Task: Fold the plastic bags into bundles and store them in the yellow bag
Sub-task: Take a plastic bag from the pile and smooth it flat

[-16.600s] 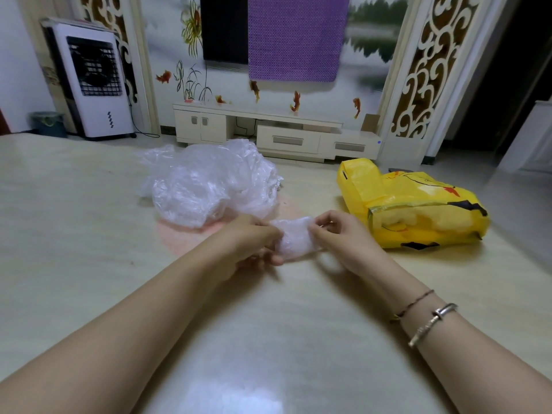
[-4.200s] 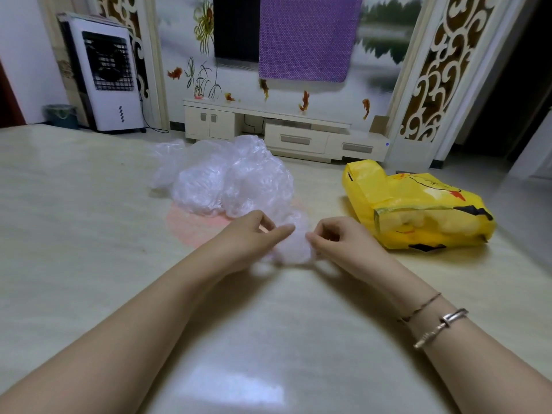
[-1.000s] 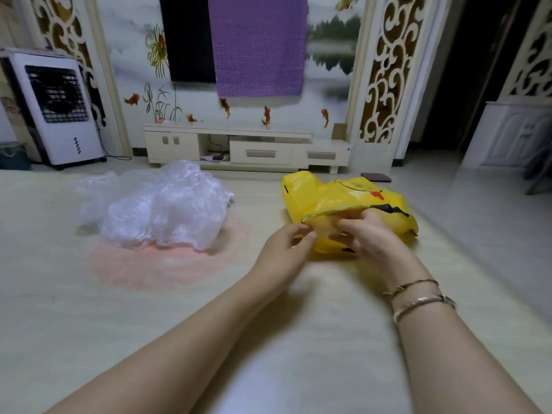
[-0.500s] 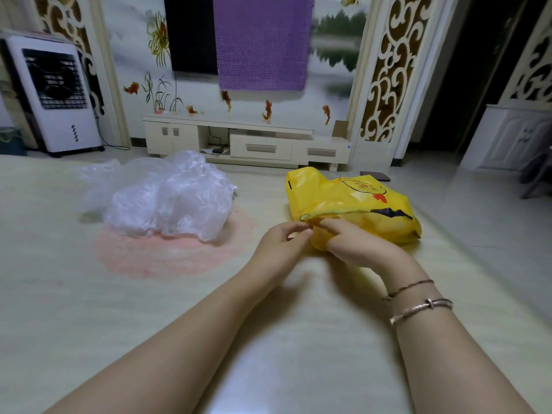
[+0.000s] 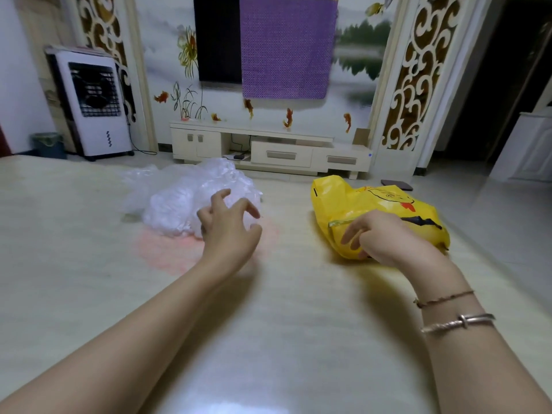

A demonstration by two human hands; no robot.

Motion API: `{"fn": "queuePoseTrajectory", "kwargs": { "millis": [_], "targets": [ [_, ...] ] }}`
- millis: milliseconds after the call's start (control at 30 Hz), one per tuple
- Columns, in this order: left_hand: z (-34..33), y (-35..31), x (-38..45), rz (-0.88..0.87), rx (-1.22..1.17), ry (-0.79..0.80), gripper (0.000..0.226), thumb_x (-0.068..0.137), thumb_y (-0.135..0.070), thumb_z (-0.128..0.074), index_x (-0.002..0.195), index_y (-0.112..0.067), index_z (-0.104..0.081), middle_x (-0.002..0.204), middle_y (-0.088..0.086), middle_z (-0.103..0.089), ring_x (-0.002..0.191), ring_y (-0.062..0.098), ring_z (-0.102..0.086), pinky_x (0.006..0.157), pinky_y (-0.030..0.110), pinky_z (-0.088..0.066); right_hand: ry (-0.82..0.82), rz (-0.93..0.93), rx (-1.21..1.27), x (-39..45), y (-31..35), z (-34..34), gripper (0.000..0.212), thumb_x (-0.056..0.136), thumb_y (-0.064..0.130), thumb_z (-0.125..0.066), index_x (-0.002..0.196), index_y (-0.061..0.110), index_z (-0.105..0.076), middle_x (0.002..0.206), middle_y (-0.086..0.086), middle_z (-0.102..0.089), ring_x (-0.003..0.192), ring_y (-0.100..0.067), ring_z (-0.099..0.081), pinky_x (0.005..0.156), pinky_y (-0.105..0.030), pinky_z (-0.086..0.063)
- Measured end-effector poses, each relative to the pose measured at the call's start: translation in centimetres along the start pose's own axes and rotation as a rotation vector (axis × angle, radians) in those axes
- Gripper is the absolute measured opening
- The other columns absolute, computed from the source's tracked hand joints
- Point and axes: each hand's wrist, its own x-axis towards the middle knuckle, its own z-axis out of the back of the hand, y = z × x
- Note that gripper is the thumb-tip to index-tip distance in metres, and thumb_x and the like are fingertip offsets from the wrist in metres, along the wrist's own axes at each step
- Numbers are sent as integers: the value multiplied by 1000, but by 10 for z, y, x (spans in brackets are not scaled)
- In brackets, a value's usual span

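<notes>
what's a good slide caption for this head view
Left hand reaches, fingers spread, toward clear plastic bags; right hand hovers by yellow bag.

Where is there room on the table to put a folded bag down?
Bare table lies between the forearms, and a strip between the left hand and the yellow bag. The clear bags crowd the far left.
</notes>
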Motion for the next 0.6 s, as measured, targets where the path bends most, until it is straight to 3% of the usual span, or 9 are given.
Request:
{"fn": "queuePoseTrajectory", "kwargs": {
  "millis": [67, 133, 200, 267, 400, 500, 600],
  "targets": [
    [-1, 14, 0, 39, 47, 86, 19, 87, -26, -57, 104, -28, -65, 153, 4, -29, 137, 28, -19, 109, 38, -21, -19, 18, 30, 0, 3, -5, 47, 77, -7, -35, 71, 29, -65, 100, -9, -67, 85, -27, -65, 81, -37, -55],
    [-3, 23, -1, 44, 23, 132, 32, 81, -33, -50, 106, -26, -67, 138, 5, -53, 129, 29, -41, 107, 36, -32, -22, 60, 89, -1, 8, -10, 45, 75, -7, -35, 72, 24, -67, 89, -6, -70, 77, -24, -65, 73, -33, -56],
    [-2, 23, -2, 34, -82, 103, 32, 83, -22, -50, 109, -19, -68, 118, 1, -66, 104, 23, -60, 90, 30, -44, -15, 105, 182, -1, 13, -17, 44, 74, -8, -33, 72, 16, -69, 79, -4, -71, 65, -20, -63, 59, -27, -51],
    [2, 19, -3, 7, -199, 52, 29, 88, -9, -52, 110, -16, -70, 112, -5, -68, 95, 17, -63, 78, 23, -42, -7, 125, 324, 0, 20, -25, 40, 73, -8, -32, 70, 9, -68, 74, -7, -71, 56, -17, -61, 52, -24, -47],
    [14, 5, -12, -12, -535, 56, 24, 88, -6, -57, 95, -21, -74, 96, -11, -72, 87, 2, -63, 72, 20, -46, 42, 157, 593, 0, 33, -49, 31, 83, -7, -37, 85, 10, -62, 87, -10, -69, 64, -20, -66, 50, -27, -48],
    [23, 0, -17, 41, -770, 142, 23, 90, 2, -52, 96, -10, -71, 95, 6, -72, 89, 16, -67, 84, 27, -55, -12, 224, 597, -1, 40, -66, 18, 91, 8, -51, 105, 18, -57, 99, -3, -66, 78, -17, -69, 54, -31, -50],
    [30, -5, -20, 107, -935, 223, 22, 94, 0, -46, 108, -5, -63, 95, 17, -70, 83, 27, -70, 82, 32, -58, -3, 265, 678, -2, 46, -74, 13, 93, 19, -59, 105, 24, -57, 99, -1, -65, 77, -14, -65, 52, -24, -48]
  ]
}}
